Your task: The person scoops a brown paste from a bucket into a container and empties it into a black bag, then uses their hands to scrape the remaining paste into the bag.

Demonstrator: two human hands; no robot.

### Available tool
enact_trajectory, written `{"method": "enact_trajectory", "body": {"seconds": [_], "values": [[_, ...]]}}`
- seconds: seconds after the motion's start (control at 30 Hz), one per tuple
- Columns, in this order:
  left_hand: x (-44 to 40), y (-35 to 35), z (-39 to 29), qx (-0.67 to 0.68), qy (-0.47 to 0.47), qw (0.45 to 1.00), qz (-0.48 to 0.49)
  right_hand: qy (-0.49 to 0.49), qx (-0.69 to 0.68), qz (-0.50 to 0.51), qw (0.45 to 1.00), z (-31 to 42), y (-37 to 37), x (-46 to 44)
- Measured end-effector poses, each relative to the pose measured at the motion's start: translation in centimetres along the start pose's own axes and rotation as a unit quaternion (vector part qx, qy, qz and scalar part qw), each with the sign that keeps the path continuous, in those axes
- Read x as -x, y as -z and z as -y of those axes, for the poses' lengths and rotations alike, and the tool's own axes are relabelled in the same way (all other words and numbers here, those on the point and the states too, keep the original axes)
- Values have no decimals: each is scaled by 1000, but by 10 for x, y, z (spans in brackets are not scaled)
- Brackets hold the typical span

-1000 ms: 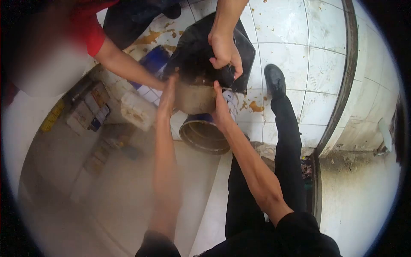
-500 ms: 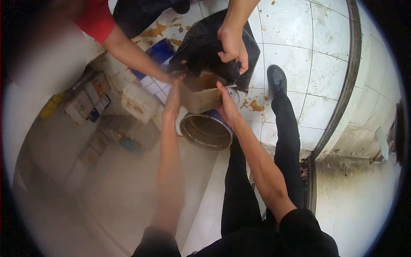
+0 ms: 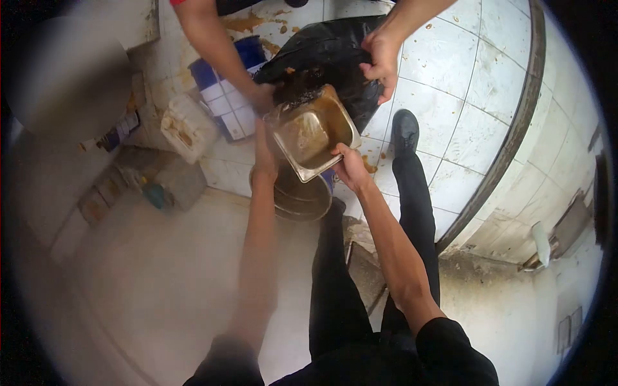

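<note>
A stainless steel food pan (image 3: pixel 308 138) is tilted with its inside towards me, and brown residue coats its walls. My right hand (image 3: pixel 352 168) grips the near right rim, thumb over the edge. On the pan's left side is my left hand (image 3: pixel 264 151), slightly blurred, with its fingers partly hidden against the metal. Behind the pan lies a black plastic bag (image 3: pixel 338 45) with wet, dark contents. Another person's two hands hold that bag, one at its right edge and one close to my left hand. Below the pan stands a round bucket (image 3: pixel 299 202).
A blue and white container (image 3: pixel 225 96) and a dirty white jug (image 3: pixel 187 128) are on the left. Brown spills (image 3: pixel 243 23) mark the white floor tiles (image 3: pixel 438 64). My shoe (image 3: pixel 405 132) is right of the bag. A teal object (image 3: pixel 153 193) lies at lower left.
The pan has turned from tipped towards the bag to showing me its inside. My hands still hold it. The other person's right-side hand appears farther right with the bag's edge.
</note>
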State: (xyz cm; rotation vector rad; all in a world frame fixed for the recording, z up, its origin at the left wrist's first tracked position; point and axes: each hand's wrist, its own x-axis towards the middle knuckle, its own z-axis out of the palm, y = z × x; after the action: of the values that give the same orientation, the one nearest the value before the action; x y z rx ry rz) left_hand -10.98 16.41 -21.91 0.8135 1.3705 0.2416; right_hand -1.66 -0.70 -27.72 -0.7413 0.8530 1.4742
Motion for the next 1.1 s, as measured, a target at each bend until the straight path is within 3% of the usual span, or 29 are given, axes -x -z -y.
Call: {"method": "enact_trajectory", "body": {"seconds": [0.1, 0.17, 0.3, 0.37, 0.43, 0.5, 0.7, 0.77, 0.8, 0.83, 0.9, 0.97, 1.0, 1.07, 1.1], "values": [[2, 21, 8, 115, -75, 988, 65, 28, 13, -8, 999, -8, 15, -5], [19, 31, 7, 157, -94, 982, 36, 44, 39, 0, 998, -5, 14, 3], [67, 80, 32, 260, -73, 963, -10, 45, 115, -38, 992, 4, 11, 42], [86, 103, 48, 204, -48, 976, -53, 79, 147, -5, 986, 7, 5, 63], [116, 127, 71, 236, -34, 967, -90, 72, 133, 17, 988, 3, 27, 67], [142, 145, 102, 176, 18, 975, -134, 49, 180, 15, 982, -3, 16, 90], [159, 172, 204, 283, 59, 938, -191, 19, 284, -4, 959, -55, -9, 121], [146, 172, 246, 155, -130, 926, -319, 76, 486, -86, 867, -75, -11, 118], [145, 174, 256, 168, -128, 923, -322, 64, 552, -64, 829, -88, -15, 111], [142, 174, 256, 228, -131, 915, -308, 114, 576, -7, 809, -101, -11, 99], [134, 175, 260, 295, -128, 900, -293, 195, 734, 68, 647, -105, 27, 35], [123, 176, 269, 170, -165, 908, -345, 208, 797, 22, 566, -130, 13, -3], [127, 179, 258, 174, -164, 908, -345, 196, 829, -18, 524, -143, 2, -19], [137, 193, 225, -127, -73, 891, -431, 152, 885, -111, 425, -167, -12, -50], [122, 201, 227, -126, -77, 890, -431, 127, 910, -149, 367, -178, -15, -68]]}}
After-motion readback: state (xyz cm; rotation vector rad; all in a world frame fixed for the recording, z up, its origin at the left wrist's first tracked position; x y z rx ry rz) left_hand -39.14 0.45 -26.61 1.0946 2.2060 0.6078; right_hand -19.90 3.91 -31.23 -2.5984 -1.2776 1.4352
